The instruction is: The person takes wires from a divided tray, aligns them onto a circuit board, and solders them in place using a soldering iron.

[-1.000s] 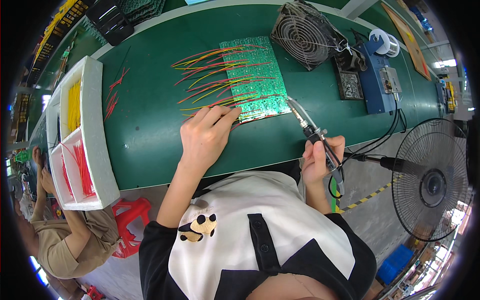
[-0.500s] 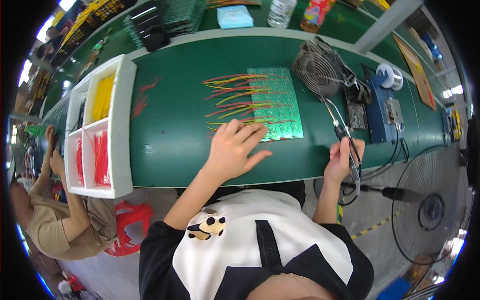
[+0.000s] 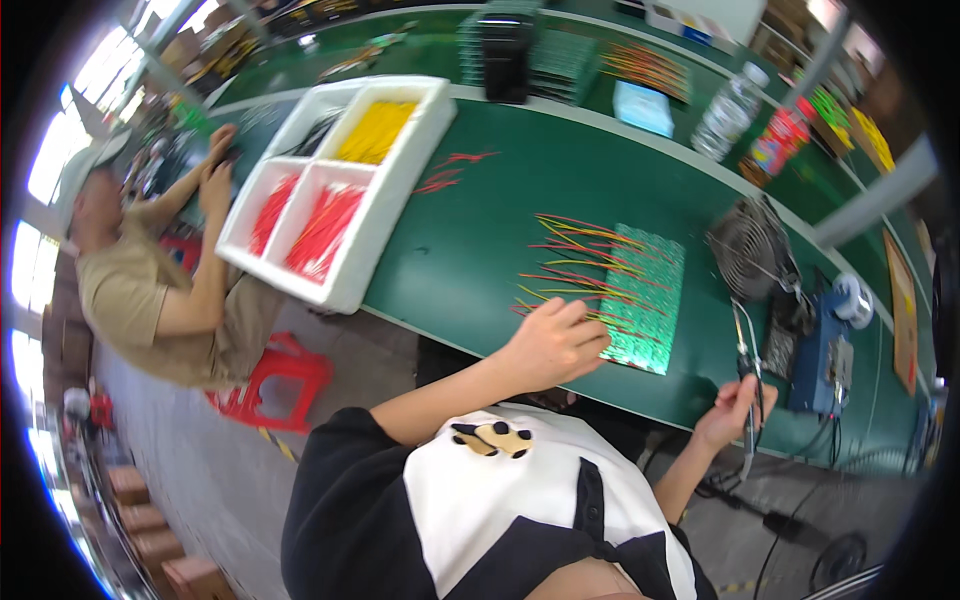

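Observation:
My right hand (image 3: 733,412) is closed round the handle of a soldering iron (image 3: 743,362), whose tip points up toward the coiled-wire holder of a fume fan (image 3: 750,250). My left hand (image 3: 558,345) lies at the near left corner of a shiny green circuit board panel (image 3: 648,345). Its fingers are curled down and together; their tips are partly hidden, so I cannot make out what is between them. Rows of red and yellow wires (image 3: 570,280) lie across the panel and stick out past its left edge, the nearest row beside my fingers.
A white foam box (image 3: 375,215) holds yellow, red and black wires in compartments. Loose red wires (image 3: 440,180) lie beside it. At the right stand a blue soldering station (image 3: 818,360) and a solder spool (image 3: 853,300). A bottle (image 3: 728,115) stands behind. A co-worker (image 3: 160,280) sits at the left.
The whole view has swung left, so the bench shifts right and tilts. My left hand's fingers, spread before, are now curled in. My right hand keeps hold of the soldering iron.

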`<action>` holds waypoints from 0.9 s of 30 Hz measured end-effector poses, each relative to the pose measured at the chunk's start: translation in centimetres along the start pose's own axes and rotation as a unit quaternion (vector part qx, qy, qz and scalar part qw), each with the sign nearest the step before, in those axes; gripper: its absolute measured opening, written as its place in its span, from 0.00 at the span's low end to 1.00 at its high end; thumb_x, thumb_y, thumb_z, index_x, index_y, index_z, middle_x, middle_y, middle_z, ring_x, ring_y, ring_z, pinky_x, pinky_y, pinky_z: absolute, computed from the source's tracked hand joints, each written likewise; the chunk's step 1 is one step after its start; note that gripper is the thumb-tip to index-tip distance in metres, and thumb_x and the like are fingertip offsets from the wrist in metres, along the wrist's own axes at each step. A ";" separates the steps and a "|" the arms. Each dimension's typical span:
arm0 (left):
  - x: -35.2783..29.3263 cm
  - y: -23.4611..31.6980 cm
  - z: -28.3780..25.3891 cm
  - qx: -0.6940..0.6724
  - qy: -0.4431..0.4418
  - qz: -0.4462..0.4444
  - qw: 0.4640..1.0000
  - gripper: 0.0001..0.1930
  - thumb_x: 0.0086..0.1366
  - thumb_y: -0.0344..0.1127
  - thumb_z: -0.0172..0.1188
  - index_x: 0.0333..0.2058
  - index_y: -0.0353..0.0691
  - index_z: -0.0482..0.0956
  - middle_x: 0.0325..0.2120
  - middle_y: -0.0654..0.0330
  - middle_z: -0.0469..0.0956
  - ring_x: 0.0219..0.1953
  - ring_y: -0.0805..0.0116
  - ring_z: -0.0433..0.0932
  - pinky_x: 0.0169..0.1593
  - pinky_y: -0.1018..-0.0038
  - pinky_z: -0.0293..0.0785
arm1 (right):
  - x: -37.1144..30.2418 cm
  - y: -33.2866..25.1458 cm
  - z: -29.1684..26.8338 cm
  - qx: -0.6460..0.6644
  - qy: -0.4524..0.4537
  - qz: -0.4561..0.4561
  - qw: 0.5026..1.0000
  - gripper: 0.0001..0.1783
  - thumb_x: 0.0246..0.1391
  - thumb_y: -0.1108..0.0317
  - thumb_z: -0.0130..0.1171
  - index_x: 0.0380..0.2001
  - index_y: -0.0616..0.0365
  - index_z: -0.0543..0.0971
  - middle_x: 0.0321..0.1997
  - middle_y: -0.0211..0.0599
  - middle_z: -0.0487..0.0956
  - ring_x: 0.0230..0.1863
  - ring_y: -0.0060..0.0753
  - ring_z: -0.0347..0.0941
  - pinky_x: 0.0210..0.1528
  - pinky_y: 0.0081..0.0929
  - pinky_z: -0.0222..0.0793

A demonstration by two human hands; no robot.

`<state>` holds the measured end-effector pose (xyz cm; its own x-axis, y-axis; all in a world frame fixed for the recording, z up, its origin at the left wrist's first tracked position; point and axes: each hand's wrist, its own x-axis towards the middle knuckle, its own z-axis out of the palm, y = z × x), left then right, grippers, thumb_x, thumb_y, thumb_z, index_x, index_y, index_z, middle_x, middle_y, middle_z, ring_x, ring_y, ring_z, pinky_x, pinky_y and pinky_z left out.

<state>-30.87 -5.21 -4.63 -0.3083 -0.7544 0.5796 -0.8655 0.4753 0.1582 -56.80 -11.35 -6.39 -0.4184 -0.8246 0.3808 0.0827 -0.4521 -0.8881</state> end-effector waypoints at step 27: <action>-5.7 -40.9 -20.5 0.205 -0.049 -0.457 0.864 0.09 0.47 0.37 0.58 0.29 0.45 0.81 0.30 0.52 0.79 0.36 0.54 0.78 0.42 0.65 0.74 | 0.9 0.0 0.2 -0.033 0.004 0.049 0.998 0.09 0.56 0.68 0.52 0.25 0.54 0.65 0.12 0.23 0.61 0.13 0.10 0.52 0.15 0.11 0.46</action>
<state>14.37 -11.01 1.97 0.5625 -0.7748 0.2886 -0.8268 -0.5239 0.2048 -56.98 -12.14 -5.95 -0.4178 -0.8611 0.2896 0.0642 -0.3460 -0.9360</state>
